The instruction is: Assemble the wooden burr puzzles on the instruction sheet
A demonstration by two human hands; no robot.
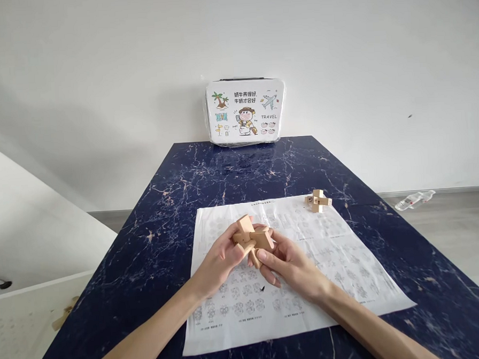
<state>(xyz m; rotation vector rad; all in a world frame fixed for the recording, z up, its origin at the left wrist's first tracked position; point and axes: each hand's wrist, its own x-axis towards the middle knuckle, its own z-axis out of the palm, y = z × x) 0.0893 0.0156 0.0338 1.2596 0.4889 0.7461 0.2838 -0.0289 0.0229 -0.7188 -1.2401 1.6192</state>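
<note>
Both hands grip one wooden burr puzzle (251, 238), made of several pale interlocking blocks that stick out at different angles. My left hand (223, 256) is closed on its left side, the thumb pressed along a block. My right hand (290, 260) closes round its right and lower side, the thumb on a block that points down. Some fingers are hidden behind the puzzle. Beneath the hands lies a white instruction sheet (333, 281) printed with small diagrams. A second, smaller wooden cross puzzle (318, 201) rests at the sheet's far right corner.
The table (175, 188) is dark blue with a marbled pattern. At its far end a white illustrated case (246, 112) leans against the wall. Wooden pieces (64, 314) show in a white container (26, 324) at lower left. A clear plastic item (415, 200) lies on the floor at right.
</note>
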